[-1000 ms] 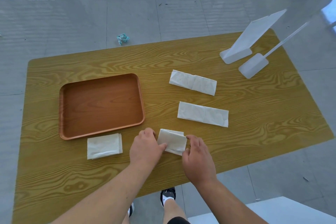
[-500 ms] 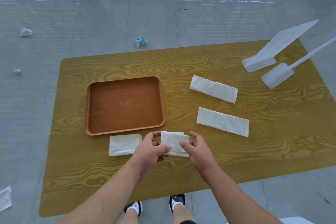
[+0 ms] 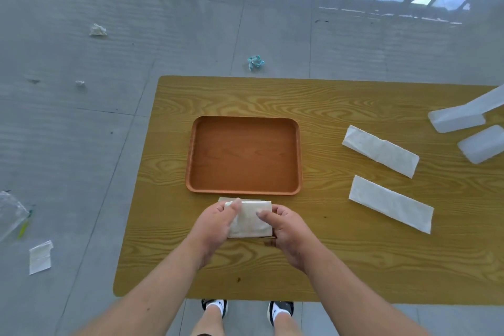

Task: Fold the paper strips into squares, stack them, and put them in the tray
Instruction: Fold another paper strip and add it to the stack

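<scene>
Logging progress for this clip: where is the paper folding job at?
Done: two strips look folded into squares. In hand: left hand and right hand hold one folded square over another whose edge peeks out beneath, just in front of the tray. Left: two unfolded strips lie on the table to the right, and the tray holds nothing yet.
</scene>
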`<control>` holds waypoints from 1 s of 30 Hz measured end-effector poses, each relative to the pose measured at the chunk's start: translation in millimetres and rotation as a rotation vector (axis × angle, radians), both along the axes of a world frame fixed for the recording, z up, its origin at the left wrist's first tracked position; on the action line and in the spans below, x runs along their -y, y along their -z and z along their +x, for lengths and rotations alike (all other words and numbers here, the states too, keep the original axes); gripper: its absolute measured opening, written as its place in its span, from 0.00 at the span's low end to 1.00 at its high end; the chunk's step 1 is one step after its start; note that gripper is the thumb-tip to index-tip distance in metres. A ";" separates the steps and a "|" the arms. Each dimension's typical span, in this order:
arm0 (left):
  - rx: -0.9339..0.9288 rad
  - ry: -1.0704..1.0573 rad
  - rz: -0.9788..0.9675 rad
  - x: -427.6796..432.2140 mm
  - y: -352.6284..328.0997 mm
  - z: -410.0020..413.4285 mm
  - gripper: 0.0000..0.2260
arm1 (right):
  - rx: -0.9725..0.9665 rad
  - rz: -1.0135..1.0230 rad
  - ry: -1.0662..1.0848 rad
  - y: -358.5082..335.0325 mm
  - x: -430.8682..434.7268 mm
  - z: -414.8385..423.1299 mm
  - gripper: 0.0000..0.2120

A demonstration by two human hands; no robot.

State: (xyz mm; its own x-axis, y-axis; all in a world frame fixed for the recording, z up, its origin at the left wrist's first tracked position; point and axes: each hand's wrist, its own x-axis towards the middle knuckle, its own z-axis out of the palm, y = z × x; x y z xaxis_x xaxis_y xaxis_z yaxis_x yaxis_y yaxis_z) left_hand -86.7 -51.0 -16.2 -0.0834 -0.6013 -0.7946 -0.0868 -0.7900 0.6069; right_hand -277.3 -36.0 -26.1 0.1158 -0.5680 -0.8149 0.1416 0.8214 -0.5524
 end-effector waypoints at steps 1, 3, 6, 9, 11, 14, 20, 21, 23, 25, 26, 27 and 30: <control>-0.008 0.003 -0.011 2.1 1.4 2.8 0.18 | -0.016 -0.001 -0.022 1.3 1.2 2.5 0.11; 0.003 -0.006 -0.028 6.0 5.1 7.4 0.12 | -0.059 -0.013 -0.043 3.7 3.2 5.4 0.06; 0.214 0.055 -0.079 11.1 19.1 16.8 0.02 | -0.206 -0.039 -0.070 6.7 7.6 10.1 0.03; 0.499 0.207 -0.156 18.0 26.6 24.1 0.06 | -0.450 -0.117 -0.251 11.6 11.6 11.9 0.09; 0.641 0.305 -0.208 21.2 28.4 27.4 0.10 | -0.576 -0.164 -0.346 12.2 14.4 14.3 0.13; 0.745 0.374 -0.288 21.4 27.9 29.2 0.13 | -0.753 -0.224 -0.452 8.9 15.4 19.0 0.14; 0.897 0.683 -0.858 -2.2 18.2 36.5 0.16 | -1.098 -0.807 -0.701 -0.9 -8.8 31.9 0.13; 0.893 0.811 -0.934 -8.1 19.9 35.9 0.22 | -1.065 -0.863 -0.796 2.7 -13.5 36.4 0.21; 0.872 0.999 -1.015 -18.1 25.2 35.1 0.35 | -1.011 -0.893 -0.967 11.1 -20.0 45.9 0.33; 0.861 1.091 -1.024 -21.3 29.7 36.5 0.40 | -0.992 -0.873 -1.076 19.1 -22.8 52.7 0.36; 0.858 1.108 -1.011 -21.0 30.8 38.3 0.41 | -0.998 -0.856 -1.104 21.3 -23.8 53.7 0.36; 0.854 1.121 -1.001 -20.7 31.8 40.7 0.41 | -1.009 -0.833 -1.125 22.6 -25.5 53.1 0.36; 0.847 1.188 -0.979 -18.4 34.9 51.7 0.38 | -1.077 -0.795 -1.194 24.1 -29.6 45.7 0.34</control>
